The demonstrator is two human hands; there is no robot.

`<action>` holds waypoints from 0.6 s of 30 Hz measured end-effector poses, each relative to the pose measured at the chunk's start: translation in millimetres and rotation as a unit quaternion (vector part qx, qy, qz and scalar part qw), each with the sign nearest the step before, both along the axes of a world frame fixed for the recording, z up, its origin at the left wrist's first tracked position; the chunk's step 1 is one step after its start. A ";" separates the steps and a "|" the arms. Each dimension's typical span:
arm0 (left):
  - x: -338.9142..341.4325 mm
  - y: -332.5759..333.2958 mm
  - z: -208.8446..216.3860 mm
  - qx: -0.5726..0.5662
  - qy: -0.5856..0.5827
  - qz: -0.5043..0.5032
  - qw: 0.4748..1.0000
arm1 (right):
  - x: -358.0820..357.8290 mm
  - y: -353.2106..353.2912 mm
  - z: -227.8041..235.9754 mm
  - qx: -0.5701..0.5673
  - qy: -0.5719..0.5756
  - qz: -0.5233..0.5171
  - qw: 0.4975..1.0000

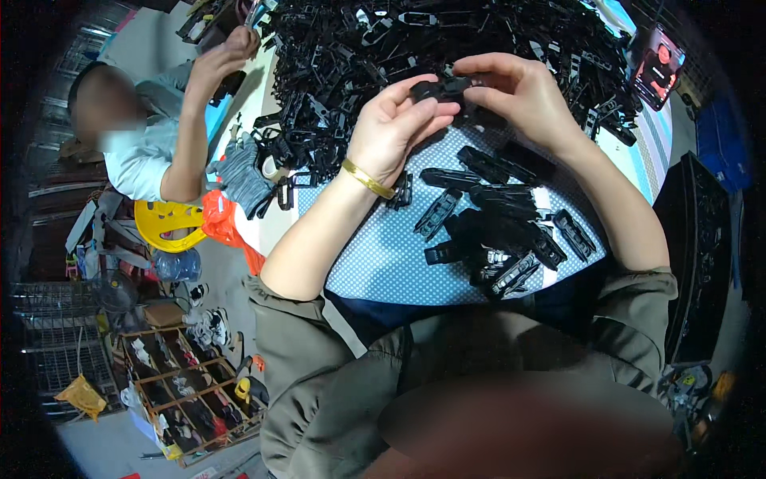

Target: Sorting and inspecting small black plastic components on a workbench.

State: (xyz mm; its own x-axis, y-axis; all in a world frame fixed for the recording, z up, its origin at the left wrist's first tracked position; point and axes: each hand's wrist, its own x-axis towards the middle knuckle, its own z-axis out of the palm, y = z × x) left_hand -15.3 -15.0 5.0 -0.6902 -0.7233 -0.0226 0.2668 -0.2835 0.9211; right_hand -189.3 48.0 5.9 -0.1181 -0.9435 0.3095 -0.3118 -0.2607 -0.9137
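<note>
Between my two hands, over the table, is a small black plastic part (440, 89). My left hand (386, 134), below a gold bracelet (368, 179), is closed on it with the thumb on top and the fingers underneath. The thumb and fingers of my right hand (523, 100) pinch its other end. The part's exact kind is too dark to make out. Nearer to me, below my hands, a loose group of longer black plastic parts (487, 195) lies on the dotted light-blue table cover (375, 267).
A large heap of black parts (463, 36) covers the far table. A phone (659, 68) stands at the far right. Another person (148, 144) sits at the left, beside a grey cloth (243, 174), an orange bag (221, 219) and a yellow stool (152, 227). A wooden rack (179, 371) stands lower left.
</note>
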 end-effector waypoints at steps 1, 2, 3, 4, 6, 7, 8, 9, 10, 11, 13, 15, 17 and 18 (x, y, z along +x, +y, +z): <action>1.3 -0.1 0.1 -0.017 -0.010 -0.004 1.000 | 3.2 0.9 1.5 -0.011 0.023 -0.014 1.000; 3.2 -0.9 -0.4 -0.014 -0.009 -0.001 1.000 | 5.2 0.6 -0.2 -0.008 0.025 -0.011 1.000; 4.1 -1.3 -0.9 -0.015 -0.018 -0.010 1.000 | 5.5 1.2 -2.0 -0.063 0.093 -0.022 0.993; 5.1 -1.9 -2.0 -0.015 -0.027 -0.019 0.999 | 5.9 1.1 -3.2 -0.117 0.161 -0.031 0.979; 6.3 -2.8 -4.5 -0.025 -0.033 -0.022 0.999 | 6.3 -0.1 -4.6 -0.148 0.208 -0.044 0.966; 6.1 -2.3 -4.1 -0.029 -0.035 -0.022 0.999 | 5.1 -1.6 -6.1 -0.187 0.247 -0.049 0.949; 5.8 -1.8 -3.9 -0.033 -0.038 -0.021 0.999 | 4.0 -2.8 -7.4 -0.226 0.286 -0.054 0.930; 6.2 -2.0 -3.7 -0.032 -0.037 -0.021 0.999 | 4.0 -3.9 -8.6 -0.226 0.286 -0.054 0.930; 6.6 -2.5 -3.3 -0.011 -0.033 -0.028 0.999 | 3.9 -4.8 -9.8 -0.239 0.295 -0.046 0.924; 6.6 -3.0 -2.9 0.009 -0.028 -0.035 0.999 | 3.8 -5.0 -10.2 -0.252 0.305 -0.039 0.918; 7.0 -5.1 -6.0 0.019 -0.021 -0.039 0.999 | 4.1 -5.1 -8.5 -0.276 0.328 -0.030 0.903; 7.4 -5.4 -8.0 0.028 -0.013 -0.044 0.999 | 4.9 -4.3 -6.9 -0.299 0.350 -0.023 0.887; 7.9 -4.5 -8.5 0.024 -0.011 -0.034 0.999 | 6.4 -2.2 -5.9 -0.311 0.368 -0.021 0.876; 7.5 -3.1 -8.1 0.024 -0.011 -0.034 0.999 | 6.5 -1.7 -4.8 -0.312 0.368 -0.022 0.876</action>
State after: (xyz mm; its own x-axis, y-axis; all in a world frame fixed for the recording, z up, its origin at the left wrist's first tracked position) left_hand -7.8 -18.0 -3.0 -0.7366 -0.6725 -0.0716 0.2254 -0.3439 0.9116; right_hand -182.7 46.3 1.1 0.2981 -0.5639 0.7701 -0.7785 -0.6105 -0.1458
